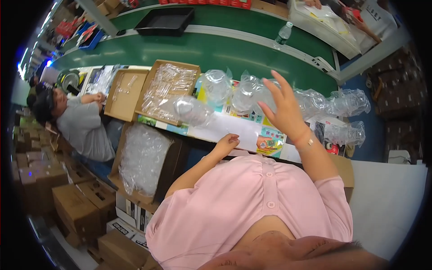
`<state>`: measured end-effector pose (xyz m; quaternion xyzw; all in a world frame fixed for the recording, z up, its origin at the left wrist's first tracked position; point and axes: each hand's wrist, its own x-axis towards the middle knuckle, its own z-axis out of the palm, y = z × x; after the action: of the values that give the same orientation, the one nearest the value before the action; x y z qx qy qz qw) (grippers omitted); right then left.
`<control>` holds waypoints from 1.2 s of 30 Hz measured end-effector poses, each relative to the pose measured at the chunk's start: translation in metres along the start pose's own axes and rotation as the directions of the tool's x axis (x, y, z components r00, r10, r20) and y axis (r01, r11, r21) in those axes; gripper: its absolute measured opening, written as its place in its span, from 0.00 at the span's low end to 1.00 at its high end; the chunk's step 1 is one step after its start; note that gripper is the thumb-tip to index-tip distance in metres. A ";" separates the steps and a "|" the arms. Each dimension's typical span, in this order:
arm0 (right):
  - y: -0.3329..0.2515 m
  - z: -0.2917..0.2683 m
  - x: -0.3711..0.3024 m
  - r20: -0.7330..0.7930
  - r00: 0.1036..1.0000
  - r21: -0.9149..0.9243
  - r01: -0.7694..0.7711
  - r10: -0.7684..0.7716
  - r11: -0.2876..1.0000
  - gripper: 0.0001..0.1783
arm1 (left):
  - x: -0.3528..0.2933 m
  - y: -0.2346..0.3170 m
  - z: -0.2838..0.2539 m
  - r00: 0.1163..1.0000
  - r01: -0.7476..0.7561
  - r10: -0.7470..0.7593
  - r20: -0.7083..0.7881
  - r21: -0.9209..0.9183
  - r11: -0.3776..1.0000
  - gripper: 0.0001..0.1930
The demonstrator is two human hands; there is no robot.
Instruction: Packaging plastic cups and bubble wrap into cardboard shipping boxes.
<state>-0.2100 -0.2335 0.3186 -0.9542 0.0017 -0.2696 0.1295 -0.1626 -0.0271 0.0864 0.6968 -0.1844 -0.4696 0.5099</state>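
My right hand is raised over the table with its fingers spread and nothing in it. Behind its fingers stands a bulging clear plastic piece, perhaps a bagged jar or cup; I cannot tell if they touch. My left hand rests at the table's near edge, fingers loosely bent and holding nothing visible. A white sheet area lies just beyond it. One clear rounded plastic piece lies left of centre, and another stands farther back. Several more clear plastic pieces line the right side.
An open cardboard tray holds small clear tubes; a shallower one stands beside it. A carton of clear plastic sits below left. Beyond are a green conveyor, a black tray and a bottle. A co-worker sits left.
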 end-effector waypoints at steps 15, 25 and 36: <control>0.028 0.120 -0.010 0.040 0.991 0.094 -0.131 0.127 0.987 0.31 | -0.162 -0.058 -0.039 0.911 -0.036 -0.076 -0.406 -0.262 0.965 0.17; 0.017 0.101 -0.001 0.129 0.965 0.043 -0.235 0.227 0.971 0.30 | -0.121 -0.053 -0.082 0.945 -0.138 0.040 -0.323 -0.285 0.949 0.17; -0.005 0.043 0.032 -0.048 0.942 -0.079 -0.335 0.332 0.939 0.28 | -0.084 -0.003 -0.165 0.913 -0.292 0.266 -0.311 -0.040 0.956 0.26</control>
<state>-0.1610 -0.2201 0.3007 -0.9401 0.1770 -0.2596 0.1320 -0.0658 0.1248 0.1296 0.7045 -0.1817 -0.2875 0.6230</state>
